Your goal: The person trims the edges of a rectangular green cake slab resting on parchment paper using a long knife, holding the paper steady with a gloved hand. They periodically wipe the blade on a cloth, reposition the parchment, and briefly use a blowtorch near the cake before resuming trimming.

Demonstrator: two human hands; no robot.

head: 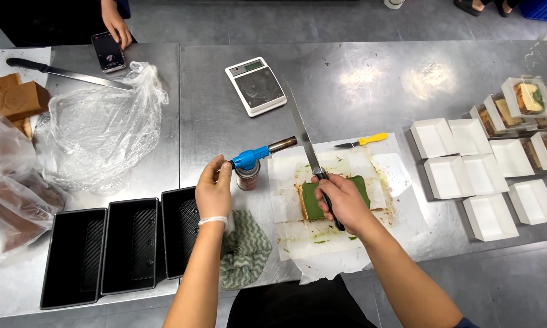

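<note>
My left hand [214, 189], in a thin glove, grips the back of a blue-headed gas torch [253, 159] standing on its can on the steel table [371, 91]. The nozzle points right at a long knife [302, 130]. My right hand [341, 200] holds that knife by its black handle, blade angled away over the table. Under the right hand lies a green-topped slab of cake [312, 200] on white paper [334, 243].
A digital scale [256, 85] stands beyond the torch, and a small yellow-handled knife [362, 141] lies to the right. White trays [468, 161] and boxed cake pieces [529, 97] fill the right side. Black loaf tins [130, 246], a patterned cloth [244, 252], crumpled plastic [100, 130] and another person's hand on a phone [107, 51] are left.
</note>
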